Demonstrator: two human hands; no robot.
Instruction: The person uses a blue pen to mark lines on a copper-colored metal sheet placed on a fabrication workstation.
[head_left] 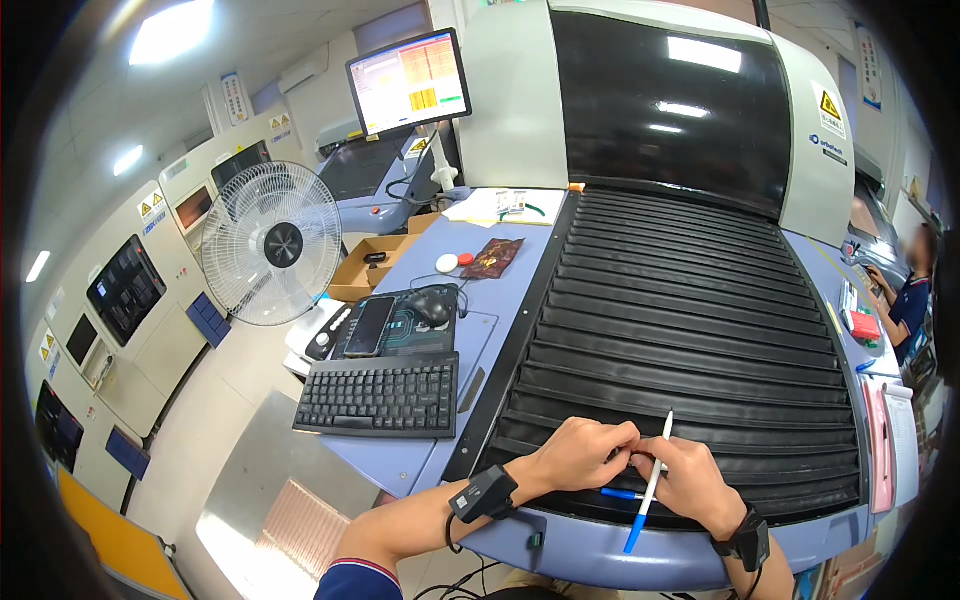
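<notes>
Over the front end of the machine's black ribbed bellows cover [680, 330], my two hands meet with their fingertips close together. My left hand [578, 455] has its fingers curled in a pinch; whatever they hold, if anything, is hidden. A white pen with a blue end [655, 478] slants across my right hand [692, 480], held between its closed fingers. Beneath the hands lies a second blue pen-like piece [620, 493], partly covered. A black device is strapped on each of my wrists.
To the left are a black keyboard [378, 395], a phone [370, 327], a mouse [432, 306] and a dark red packet [493, 258]. A fan [273, 244] stands beyond them. The machine's dark hood [672, 100] rises behind the bellows. At far right, another person [910, 295] works.
</notes>
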